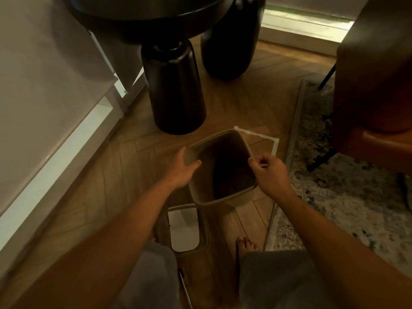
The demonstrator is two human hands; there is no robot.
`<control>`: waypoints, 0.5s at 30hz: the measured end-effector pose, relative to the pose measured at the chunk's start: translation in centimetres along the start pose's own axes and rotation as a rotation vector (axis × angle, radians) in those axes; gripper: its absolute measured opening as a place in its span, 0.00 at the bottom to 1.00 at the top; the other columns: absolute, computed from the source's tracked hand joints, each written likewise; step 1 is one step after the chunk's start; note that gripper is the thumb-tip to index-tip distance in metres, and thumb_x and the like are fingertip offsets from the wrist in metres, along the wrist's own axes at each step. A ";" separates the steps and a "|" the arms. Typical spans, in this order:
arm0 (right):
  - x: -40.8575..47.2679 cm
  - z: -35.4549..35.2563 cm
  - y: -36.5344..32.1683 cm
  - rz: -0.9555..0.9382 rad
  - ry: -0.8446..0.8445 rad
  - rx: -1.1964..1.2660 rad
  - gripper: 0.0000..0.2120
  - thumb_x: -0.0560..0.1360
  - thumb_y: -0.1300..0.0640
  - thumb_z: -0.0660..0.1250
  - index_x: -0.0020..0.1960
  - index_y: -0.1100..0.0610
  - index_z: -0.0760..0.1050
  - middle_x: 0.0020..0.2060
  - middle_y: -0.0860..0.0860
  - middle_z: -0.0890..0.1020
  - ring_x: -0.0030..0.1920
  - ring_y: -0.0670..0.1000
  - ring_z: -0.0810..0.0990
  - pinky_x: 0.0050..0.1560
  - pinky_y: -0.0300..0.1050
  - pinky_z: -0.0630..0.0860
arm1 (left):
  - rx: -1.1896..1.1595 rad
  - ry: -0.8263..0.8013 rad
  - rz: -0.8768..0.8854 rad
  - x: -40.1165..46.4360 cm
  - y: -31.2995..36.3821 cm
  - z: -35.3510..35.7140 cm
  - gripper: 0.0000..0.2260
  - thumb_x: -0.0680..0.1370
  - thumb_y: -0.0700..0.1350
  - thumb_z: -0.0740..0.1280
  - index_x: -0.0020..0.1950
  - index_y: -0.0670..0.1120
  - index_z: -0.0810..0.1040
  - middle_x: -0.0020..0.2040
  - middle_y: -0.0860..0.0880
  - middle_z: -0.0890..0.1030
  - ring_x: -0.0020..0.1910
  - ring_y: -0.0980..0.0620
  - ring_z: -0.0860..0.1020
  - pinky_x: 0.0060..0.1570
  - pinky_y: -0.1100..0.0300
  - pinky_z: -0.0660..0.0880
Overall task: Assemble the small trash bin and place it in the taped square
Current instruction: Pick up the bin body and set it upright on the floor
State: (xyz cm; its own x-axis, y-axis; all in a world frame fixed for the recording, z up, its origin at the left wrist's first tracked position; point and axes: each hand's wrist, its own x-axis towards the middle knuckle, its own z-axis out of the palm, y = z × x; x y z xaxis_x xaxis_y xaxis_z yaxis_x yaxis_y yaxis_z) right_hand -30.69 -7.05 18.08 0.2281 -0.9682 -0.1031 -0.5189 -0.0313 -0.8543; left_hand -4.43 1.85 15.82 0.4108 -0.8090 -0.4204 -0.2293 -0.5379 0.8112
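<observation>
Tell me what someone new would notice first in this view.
Both hands grip the open brown bin body at the centre: left hand on its left rim, right hand pinching its right rim. White floor tape peeks out behind it, and the lid frame lies nearer the person.

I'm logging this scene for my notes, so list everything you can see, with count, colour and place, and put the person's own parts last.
bin body: one, brown, open top up, on the floor over the tape
taped square: one, white, partly hidden by the bin
swing lid: one, brown frame with white flap, on the floor near the knees
table legs: two, black, beyond the bin
rug: one, mottled grey, right
chair: one, brown, far right
metal rod: one, silver, bottom edge
foot: one, bare
hands: left on the bin's left rim, right pinching its right rim
</observation>
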 end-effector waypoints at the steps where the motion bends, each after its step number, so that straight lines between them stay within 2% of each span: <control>1: -0.2 -0.3 0.0 0.012 0.018 0.031 0.13 0.78 0.47 0.69 0.38 0.52 0.76 0.32 0.43 0.81 0.34 0.40 0.81 0.26 0.32 0.71 | -0.055 -0.015 0.000 -0.3 0.1 -0.3 0.33 0.79 0.53 0.70 0.81 0.53 0.59 0.72 0.52 0.74 0.71 0.47 0.72 0.64 0.51 0.74; 3: -0.5 -0.8 0.0 0.040 0.040 0.066 0.15 0.79 0.48 0.69 0.39 0.56 0.76 0.31 0.47 0.79 0.31 0.41 0.78 0.30 0.38 0.73 | -0.101 -0.048 0.015 -1.1 0.2 -0.4 0.29 0.79 0.50 0.70 0.78 0.53 0.63 0.62 0.59 0.78 0.66 0.51 0.77 0.52 0.62 0.78; 4: -0.6 -0.9 -0.1 0.059 0.042 0.081 0.15 0.79 0.48 0.69 0.39 0.57 0.76 0.31 0.48 0.79 0.30 0.40 0.77 0.29 0.38 0.73 | -0.091 -0.057 0.027 -1.4 0.2 -0.3 0.28 0.79 0.49 0.70 0.78 0.54 0.63 0.62 0.60 0.78 0.64 0.53 0.78 0.51 0.62 0.77; 8: -0.8 -1.6 0.7 0.111 0.026 0.110 0.15 0.80 0.50 0.68 0.38 0.56 0.74 0.30 0.49 0.76 0.26 0.39 0.74 0.26 0.30 0.69 | -0.027 -0.061 0.056 -1.8 0.3 0.4 0.31 0.80 0.42 0.68 0.81 0.52 0.58 0.70 0.50 0.75 0.67 0.49 0.75 0.62 0.48 0.76; 10: -0.7 -2.0 1.4 0.114 0.005 0.070 0.13 0.81 0.53 0.68 0.39 0.55 0.74 0.32 0.48 0.77 0.27 0.37 0.75 0.26 0.28 0.69 | -0.017 -0.093 0.048 -1.8 0.4 0.8 0.32 0.81 0.40 0.67 0.81 0.53 0.57 0.72 0.50 0.73 0.69 0.48 0.74 0.60 0.50 0.77; 12: -0.5 -2.3 2.2 0.125 -0.030 0.026 0.09 0.81 0.55 0.68 0.42 0.49 0.75 0.36 0.46 0.80 0.31 0.35 0.77 0.28 0.28 0.69 | -0.007 -0.135 0.060 -1.7 0.5 1.4 0.32 0.81 0.39 0.66 0.81 0.53 0.56 0.72 0.50 0.72 0.67 0.51 0.74 0.51 0.60 0.77; 13: -0.4 -2.4 2.5 0.129 -0.058 0.005 0.08 0.81 0.56 0.68 0.44 0.46 0.75 0.40 0.44 0.81 0.36 0.35 0.78 0.30 0.30 0.70 | -0.005 -0.146 0.062 -1.6 0.6 1.8 0.32 0.81 0.38 0.65 0.81 0.53 0.56 0.71 0.49 0.72 0.65 0.52 0.74 0.50 0.60 0.77; 15: -0.1 -2.5 3.4 0.146 -0.126 -0.019 0.09 0.81 0.58 0.67 0.48 0.44 0.75 0.45 0.41 0.81 0.44 0.38 0.80 0.36 0.34 0.72 | -0.019 -0.154 0.061 -1.3 0.9 2.7 0.32 0.81 0.34 0.64 0.81 0.50 0.56 0.73 0.46 0.72 0.68 0.48 0.74 0.59 0.49 0.78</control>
State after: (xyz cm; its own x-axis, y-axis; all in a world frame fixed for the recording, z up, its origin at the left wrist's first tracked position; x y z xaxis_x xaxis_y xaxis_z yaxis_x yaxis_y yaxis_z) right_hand -34.57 -7.67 16.48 0.2500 -0.9242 -0.2887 -0.5689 0.1011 -0.8162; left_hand -7.52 1.82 15.98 0.2560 -0.8678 -0.4260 -0.2327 -0.4830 0.8441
